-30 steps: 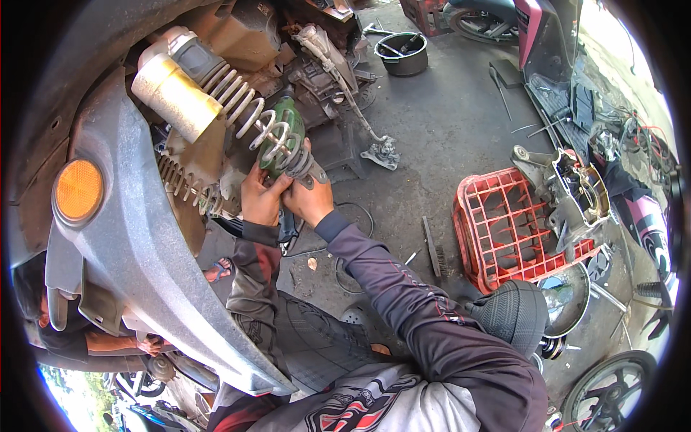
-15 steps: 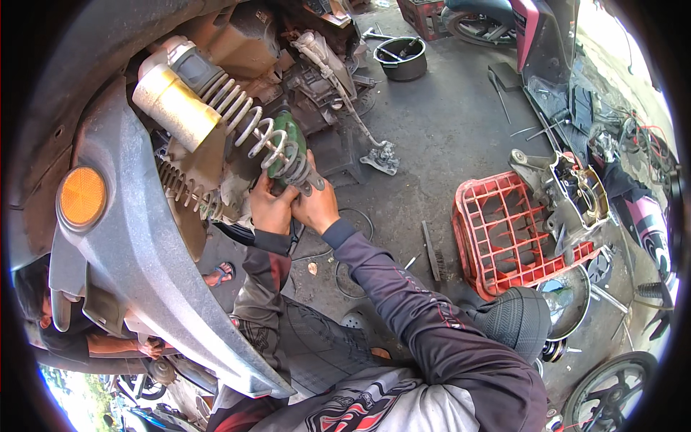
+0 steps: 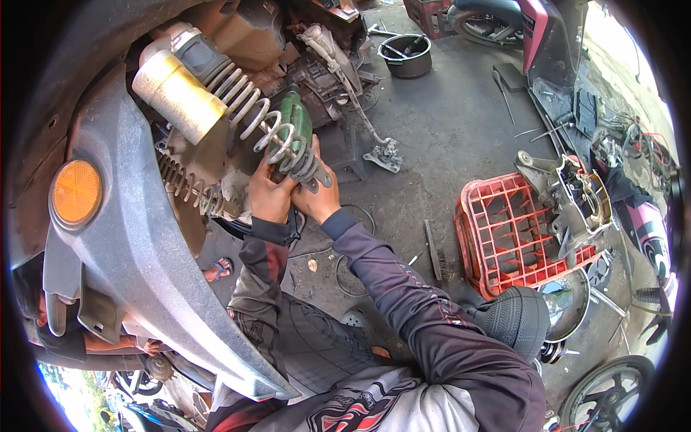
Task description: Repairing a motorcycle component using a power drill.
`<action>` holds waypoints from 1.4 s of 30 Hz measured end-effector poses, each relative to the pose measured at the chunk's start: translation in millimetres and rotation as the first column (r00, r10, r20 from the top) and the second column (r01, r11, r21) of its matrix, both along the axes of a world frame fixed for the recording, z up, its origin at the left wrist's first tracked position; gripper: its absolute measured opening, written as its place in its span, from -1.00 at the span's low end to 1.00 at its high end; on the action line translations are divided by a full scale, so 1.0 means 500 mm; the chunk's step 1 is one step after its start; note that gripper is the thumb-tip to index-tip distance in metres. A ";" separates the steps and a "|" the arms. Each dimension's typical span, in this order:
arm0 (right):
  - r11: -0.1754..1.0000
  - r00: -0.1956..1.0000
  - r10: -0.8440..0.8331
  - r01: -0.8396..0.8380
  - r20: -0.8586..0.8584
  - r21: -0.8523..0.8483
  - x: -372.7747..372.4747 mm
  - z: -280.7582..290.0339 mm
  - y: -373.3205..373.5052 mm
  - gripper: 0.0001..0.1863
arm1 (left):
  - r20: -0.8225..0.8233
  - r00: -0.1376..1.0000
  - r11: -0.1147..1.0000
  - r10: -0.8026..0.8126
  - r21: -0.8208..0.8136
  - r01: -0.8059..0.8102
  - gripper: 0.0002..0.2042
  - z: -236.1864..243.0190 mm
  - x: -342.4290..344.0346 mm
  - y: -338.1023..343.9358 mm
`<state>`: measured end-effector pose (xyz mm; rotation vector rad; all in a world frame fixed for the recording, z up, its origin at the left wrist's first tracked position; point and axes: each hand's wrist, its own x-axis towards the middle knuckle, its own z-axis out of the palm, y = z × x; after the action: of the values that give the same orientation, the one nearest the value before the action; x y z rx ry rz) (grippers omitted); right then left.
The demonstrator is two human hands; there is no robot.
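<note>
A shock absorber with a pale coil spring (image 3: 248, 119) and a gold canister (image 3: 180, 97) slants down from under the scooter body. Just behind its lower end is a green power tool (image 3: 296, 115) with a dark nose, its exact kind partly hidden by the coils. My left hand (image 3: 271, 196) is closed around the tool's lower part, close to the spring. From the other side my right hand (image 3: 320, 196) wraps the same tool, beside the shock's lower eyelet (image 3: 323, 178). The grip itself is mostly out of sight.
A grey body panel (image 3: 144, 216) with an orange reflector (image 3: 77, 191) fills the left. At right, a metal engine case (image 3: 576, 194) rests against a red crate (image 3: 497, 230). A black basin (image 3: 407, 65) holds tools. Another person's hand (image 3: 150, 344) shows lower left.
Both hands and the green tool have shifted slightly up and to the right, and more of the tool shows past the coils. The shock's lower end has swung slightly right.
</note>
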<state>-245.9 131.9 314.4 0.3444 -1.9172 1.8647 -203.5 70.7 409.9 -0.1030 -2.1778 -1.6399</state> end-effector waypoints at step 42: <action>0.995 0.993 0.062 -0.070 0.101 0.073 0.055 0.018 0.045 0.06 | -0.011 0.994 0.923 0.109 -0.371 -0.105 -0.64 -0.021 0.007 -0.017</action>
<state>-218.1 154.3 323.6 0.3494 -2.0711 1.8857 -199.9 62.4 399.3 -0.0814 -2.4307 -1.1552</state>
